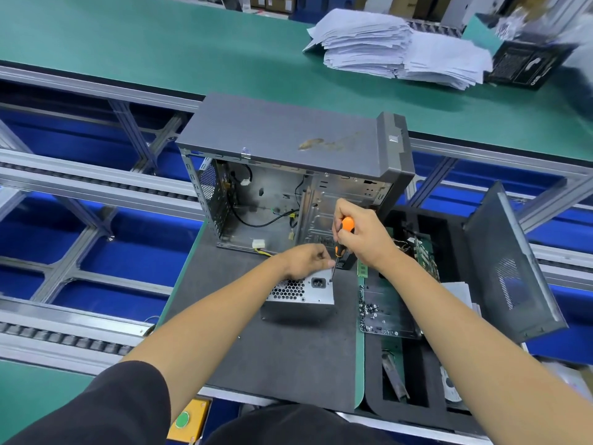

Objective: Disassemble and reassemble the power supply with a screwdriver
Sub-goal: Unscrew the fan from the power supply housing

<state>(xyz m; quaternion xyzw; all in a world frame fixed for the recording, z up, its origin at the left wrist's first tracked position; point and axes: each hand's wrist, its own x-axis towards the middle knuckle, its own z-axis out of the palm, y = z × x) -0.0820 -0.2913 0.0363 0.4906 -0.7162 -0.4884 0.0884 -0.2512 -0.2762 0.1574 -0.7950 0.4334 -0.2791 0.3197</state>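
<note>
One silver metal power supply box (301,290) lies on the dark grey foam mat (288,354), just in front of the open grey computer case (288,175), socket face towards you; one orange-and-black-handled screwdriver (340,244) stands near upright, tip on its right edge; your right hand (359,234) curls round the handle; your left hand (308,260) rests on the box top, fingertips pinched near the shaft; whether they hold a screw can't be told; screw itself too small to see.

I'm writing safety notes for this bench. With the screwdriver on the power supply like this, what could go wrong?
The screwdriver tip could slip off the corner screw toward the left hand fingers steadying the power supply right beside it. A freed screw might also roll off the dark mat, away from the screw tray.
</note>
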